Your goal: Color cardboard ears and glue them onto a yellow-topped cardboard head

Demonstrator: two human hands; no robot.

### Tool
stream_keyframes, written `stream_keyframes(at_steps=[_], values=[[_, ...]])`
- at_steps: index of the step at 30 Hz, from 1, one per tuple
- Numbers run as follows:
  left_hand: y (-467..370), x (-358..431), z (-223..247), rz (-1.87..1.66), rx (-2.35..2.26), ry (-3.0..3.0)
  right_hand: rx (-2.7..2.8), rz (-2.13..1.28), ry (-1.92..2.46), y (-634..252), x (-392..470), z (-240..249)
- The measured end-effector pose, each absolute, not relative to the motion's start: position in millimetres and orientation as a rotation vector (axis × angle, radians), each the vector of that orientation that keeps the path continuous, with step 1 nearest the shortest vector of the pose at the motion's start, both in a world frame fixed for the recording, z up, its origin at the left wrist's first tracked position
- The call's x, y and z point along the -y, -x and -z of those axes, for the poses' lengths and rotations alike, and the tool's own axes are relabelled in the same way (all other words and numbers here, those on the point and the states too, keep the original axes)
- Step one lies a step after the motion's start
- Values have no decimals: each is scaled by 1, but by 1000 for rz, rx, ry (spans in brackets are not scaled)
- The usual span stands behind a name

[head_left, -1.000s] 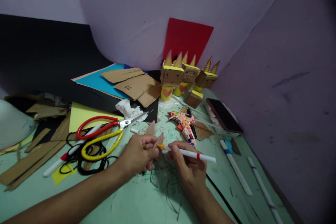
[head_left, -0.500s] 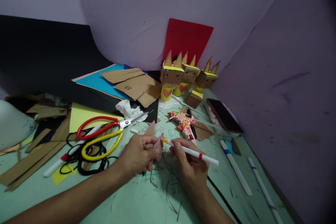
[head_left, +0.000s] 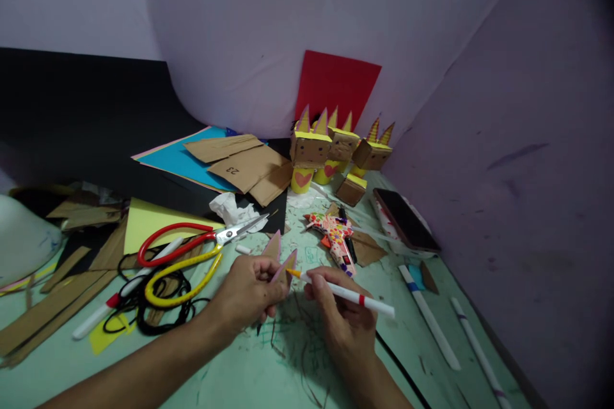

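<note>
My left hand (head_left: pixel 254 287) is closed on small pointed cardboard pieces (head_left: pixel 286 266) with pink-purple edges. Two tips stick up out of its fingers; their lower parts are hidden. In my right hand (head_left: pixel 343 316) is a white marker (head_left: pixel 355 296) with a red band, pinched between thumb and fingers. Its orange tip meets or nearly meets the face of the right-hand cardboard tip. Both hands are close together over the green table (head_left: pixel 249 370).
Red-and-yellow scissors (head_left: pixel 223 239) lie over black cord at the left. Behind my hands is a patterned glue gun (head_left: pixel 336 236). Cardboard figures (head_left: pixel 309 150) stand at the back, a phone (head_left: pixel 407 217) to their right. Loose markers (head_left: pixel 432 319) lie at the right.
The view has tilted up slightly, so table items appear lower. The right-hand cardboard tip has turned and now shows more of its face, with the marker tip against or near it.
</note>
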State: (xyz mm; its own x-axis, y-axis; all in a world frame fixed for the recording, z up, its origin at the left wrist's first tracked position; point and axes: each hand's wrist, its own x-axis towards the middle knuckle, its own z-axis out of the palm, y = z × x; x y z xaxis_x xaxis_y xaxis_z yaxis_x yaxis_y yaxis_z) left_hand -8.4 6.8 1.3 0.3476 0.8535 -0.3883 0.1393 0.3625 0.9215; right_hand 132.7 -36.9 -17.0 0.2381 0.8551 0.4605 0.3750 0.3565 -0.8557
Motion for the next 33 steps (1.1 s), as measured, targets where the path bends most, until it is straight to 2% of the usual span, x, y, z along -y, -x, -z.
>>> stream_keyframes(at_steps=[20, 33], values=[[6, -4, -10, -610, -1140, -1129, 1220, -474, 1258, -136, 34, 17], [6, -9, 9, -636, -1147, -1149, 1296, -424, 1266, -132, 36, 20]])
